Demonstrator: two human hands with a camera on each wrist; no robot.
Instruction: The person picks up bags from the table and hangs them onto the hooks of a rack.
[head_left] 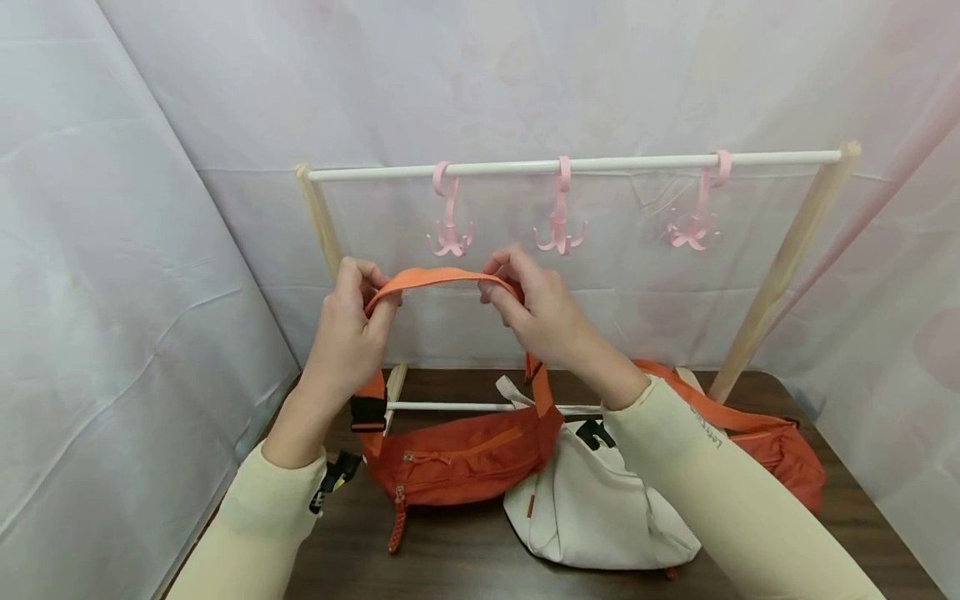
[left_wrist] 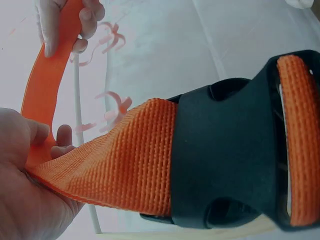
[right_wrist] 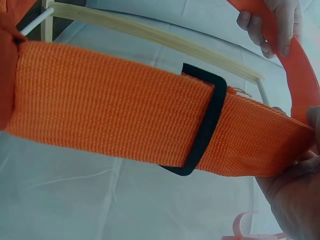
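Both hands pinch the orange strap (head_left: 442, 276) of a red waist bag and stretch it in an arch in front of the rack. My left hand (head_left: 351, 325) grips the strap's left part; my right hand (head_left: 542, 308) pinches it on the right. Below them hangs the red waist bag (head_left: 465, 458), its zips facing me, low over the table. A black buckle (left_wrist: 225, 155) joins the strap on the left side, fastened. On the right side the webbing runs through a black slider (right_wrist: 202, 122).
Three pink hooks (head_left: 561, 208) hang from the white rail (head_left: 495, 169) of a wooden rack. A beige bag (head_left: 600, 508) lies on the dark table (head_left: 337, 558), beside a second red bag (head_left: 783, 458) at the right. White cloth (head_left: 465, 75) surrounds the rack.
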